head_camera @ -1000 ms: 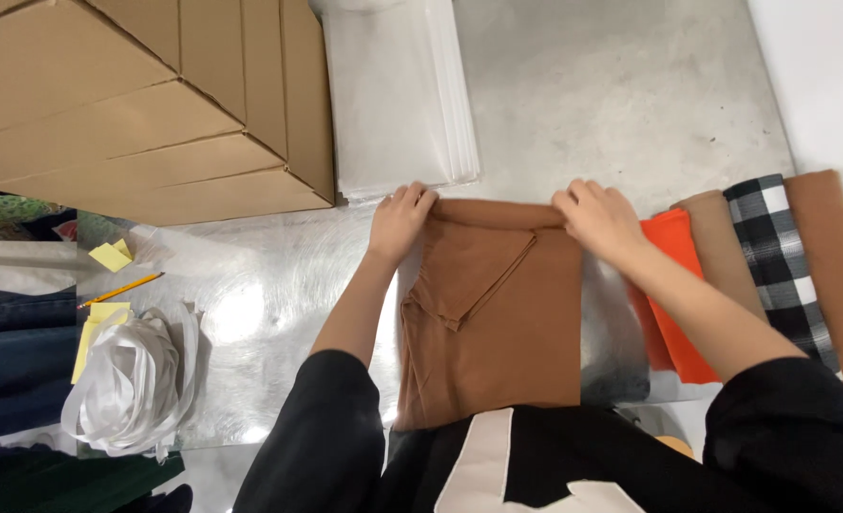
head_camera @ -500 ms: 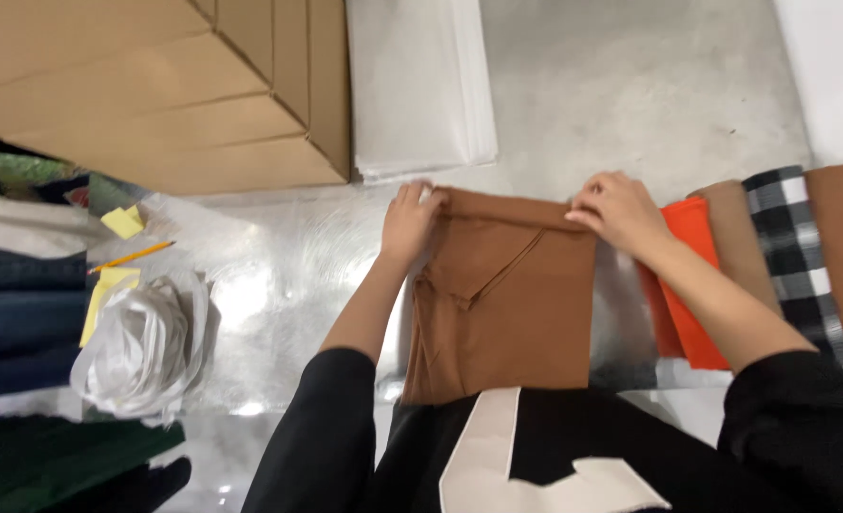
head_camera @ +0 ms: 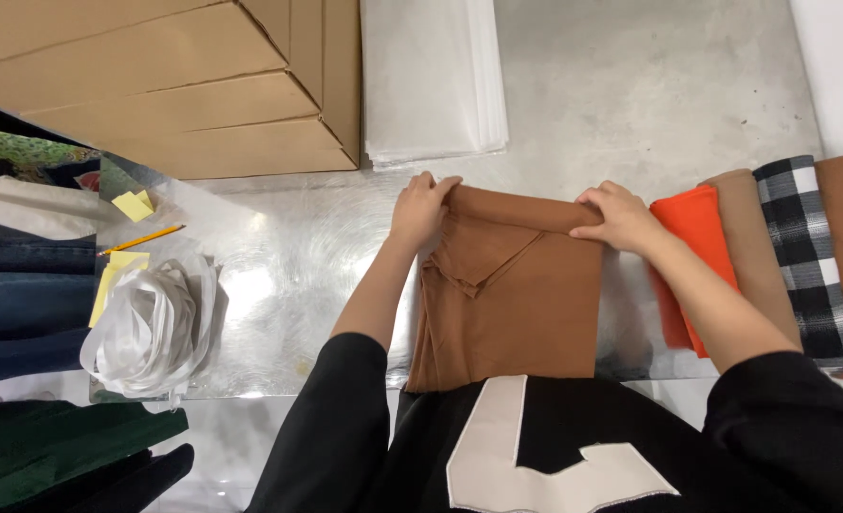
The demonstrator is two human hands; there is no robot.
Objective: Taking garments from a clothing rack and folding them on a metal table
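garment rust-brown | cloth orange | fabric black-white check | notes yellow

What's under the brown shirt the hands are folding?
The brown shirt lies on a shiny metal tabletop, which shows all around it. Anything directly beneath is hidden by the cloth.

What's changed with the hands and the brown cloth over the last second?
Little has changed. Both the left hand and right hand keep gripping the far edge of the folded brown cloth, which stays flat on the metal table. The orange cloth, checked cloth and cardboard boxes are unmoved.
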